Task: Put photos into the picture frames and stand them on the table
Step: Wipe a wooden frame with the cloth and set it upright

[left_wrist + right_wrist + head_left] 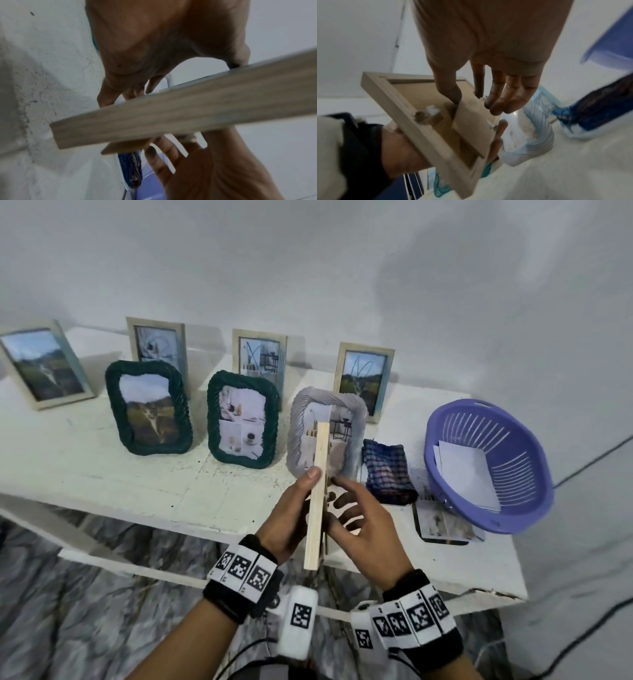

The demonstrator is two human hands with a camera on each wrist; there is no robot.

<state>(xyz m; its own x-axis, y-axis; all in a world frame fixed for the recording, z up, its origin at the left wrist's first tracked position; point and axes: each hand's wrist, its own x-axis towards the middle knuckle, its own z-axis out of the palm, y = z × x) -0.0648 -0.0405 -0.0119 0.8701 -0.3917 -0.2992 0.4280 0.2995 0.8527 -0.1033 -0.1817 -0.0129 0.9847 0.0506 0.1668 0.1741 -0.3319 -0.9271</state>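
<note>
Left hand [291,518]: gripping wooden frame [317,501] edge-on above desk [102,467].
Right hand [363,525]: fingers loosely spread, thumb touching frame's back stand [471,125].

4 frames [259,356] back row | 3 frames [241,419] in front | cloth [387,470] btwn them & basket [493,460] at R
</note>
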